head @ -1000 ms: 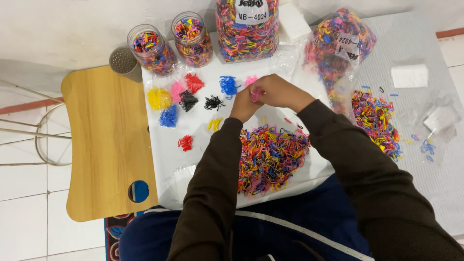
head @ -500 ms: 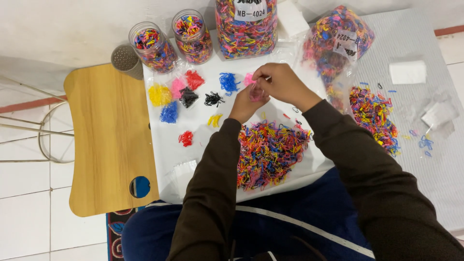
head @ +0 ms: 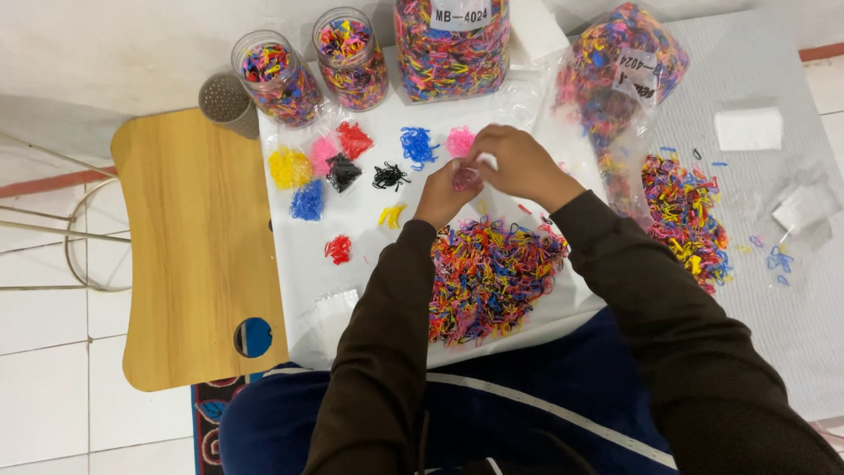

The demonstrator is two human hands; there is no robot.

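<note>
My left hand [head: 445,195] and my right hand [head: 519,164] meet over a white sheet [head: 369,237], fingertips pinched together on a small pink rubber band [head: 466,179]. Just beyond them lies a small pink pile [head: 460,140], next to a blue pile [head: 418,146]. Below my hands spreads a big heap of mixed-colour bands [head: 492,273]. Other sorted piles sit to the left: yellow [head: 287,166], pink [head: 322,154], red [head: 354,139], black [head: 343,171], blue [head: 307,202].
Three clear jars of mixed bands [head: 450,44] stand at the far edge, beside a grey cup [head: 226,103]. A plastic bag of bands [head: 615,70] and a loose mixed heap [head: 681,211] lie right. A wooden lap board [head: 193,255] is left.
Both hands have stayed together by the pink pile, shifting slightly toward me; the fingers keep working a small pink band.
</note>
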